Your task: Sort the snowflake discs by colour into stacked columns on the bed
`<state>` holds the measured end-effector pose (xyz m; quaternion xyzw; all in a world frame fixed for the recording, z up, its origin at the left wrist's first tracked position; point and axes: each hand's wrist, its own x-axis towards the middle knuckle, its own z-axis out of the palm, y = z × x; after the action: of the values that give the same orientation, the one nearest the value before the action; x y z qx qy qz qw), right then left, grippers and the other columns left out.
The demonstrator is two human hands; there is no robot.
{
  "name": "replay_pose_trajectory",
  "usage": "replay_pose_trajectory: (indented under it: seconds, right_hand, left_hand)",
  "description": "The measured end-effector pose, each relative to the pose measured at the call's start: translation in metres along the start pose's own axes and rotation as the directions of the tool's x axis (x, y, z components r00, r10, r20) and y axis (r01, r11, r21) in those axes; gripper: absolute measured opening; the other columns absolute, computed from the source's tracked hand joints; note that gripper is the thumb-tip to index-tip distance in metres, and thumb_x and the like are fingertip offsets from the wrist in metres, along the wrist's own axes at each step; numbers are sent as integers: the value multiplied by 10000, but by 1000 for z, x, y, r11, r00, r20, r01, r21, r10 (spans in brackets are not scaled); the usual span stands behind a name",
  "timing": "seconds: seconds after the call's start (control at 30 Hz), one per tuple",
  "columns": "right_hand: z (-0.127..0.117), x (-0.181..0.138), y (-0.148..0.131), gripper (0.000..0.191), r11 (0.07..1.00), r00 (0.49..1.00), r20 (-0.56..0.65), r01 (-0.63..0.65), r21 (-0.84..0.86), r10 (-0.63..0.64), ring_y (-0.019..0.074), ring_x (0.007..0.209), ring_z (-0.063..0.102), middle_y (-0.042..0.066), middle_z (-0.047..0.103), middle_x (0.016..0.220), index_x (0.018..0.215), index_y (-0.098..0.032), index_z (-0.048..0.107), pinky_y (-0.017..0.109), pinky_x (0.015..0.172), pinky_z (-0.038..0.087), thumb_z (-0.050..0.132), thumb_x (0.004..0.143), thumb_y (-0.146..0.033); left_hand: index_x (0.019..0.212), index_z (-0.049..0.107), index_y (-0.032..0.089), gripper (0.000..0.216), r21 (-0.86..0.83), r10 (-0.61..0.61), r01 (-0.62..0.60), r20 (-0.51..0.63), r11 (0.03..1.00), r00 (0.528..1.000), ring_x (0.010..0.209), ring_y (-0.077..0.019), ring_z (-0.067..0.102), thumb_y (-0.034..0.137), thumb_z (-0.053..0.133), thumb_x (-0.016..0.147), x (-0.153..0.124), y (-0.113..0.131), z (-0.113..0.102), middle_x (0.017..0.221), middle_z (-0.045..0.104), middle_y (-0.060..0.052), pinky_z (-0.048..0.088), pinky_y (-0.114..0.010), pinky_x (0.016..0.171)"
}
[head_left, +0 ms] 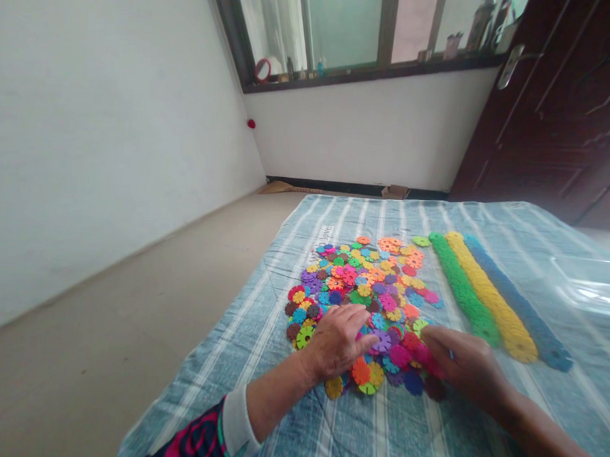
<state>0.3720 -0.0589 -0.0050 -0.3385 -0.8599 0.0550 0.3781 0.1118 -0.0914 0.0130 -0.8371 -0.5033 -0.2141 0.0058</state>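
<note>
From my head, my left hand (334,339) is loosely open over the coloured discs (349,277); my right hand (473,368) curls at their right edge, its hold unclear. Beyond it lie the green row (460,287), yellow row (490,295) and blue row (520,303).

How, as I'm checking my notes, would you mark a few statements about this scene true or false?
1. The left hand is over the pile of colourful discs. True.
2. The yellow row lies between the green row and the blue row. True.
3. The clear container is left of the pile. False: it is to the right, beyond the rows.
4. The cloth is plain red. False: it is blue with pale stripes.
</note>
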Motion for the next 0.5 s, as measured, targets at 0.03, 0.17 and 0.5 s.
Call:
replay_pose_trajectory:
  seconds: [0.03,0.17,0.5]
  right_hand:
    - [0,1,0,258,1000,1000,-1,-3,-2,3,81,504,582,-37,605,576,814,-195,661,168,518,411,463,958,-277]
    - [-2,4,-3,284,1000,1000,0,-11,-3,11,77,484,572,-30,624,585,786,-200,661,164,497,406,455,961,-285]
    - [2,2,-1,255,1000,999,-24,-24,1,24,90,515,616,-15,678,643,838,-200,681,154,550,465,476,955,-297]
  left_hand:
    - [1143,603,154,419,-4,6,-6,-20,1000,1000,1164,-248,585,488,506,909,0,-1,0,1215,652,-124,484,-408,981]
    - [1161,609,137,471,109,-108,114,-61,987,992,1259,-305,510,514,510,896,6,-12,-4,1303,588,-175,426,-482,1046]
    - [1107,613,166,482,145,-129,121,45,982,991,1159,-312,558,572,540,857,0,0,-4,1219,646,-123,405,-554,1005]
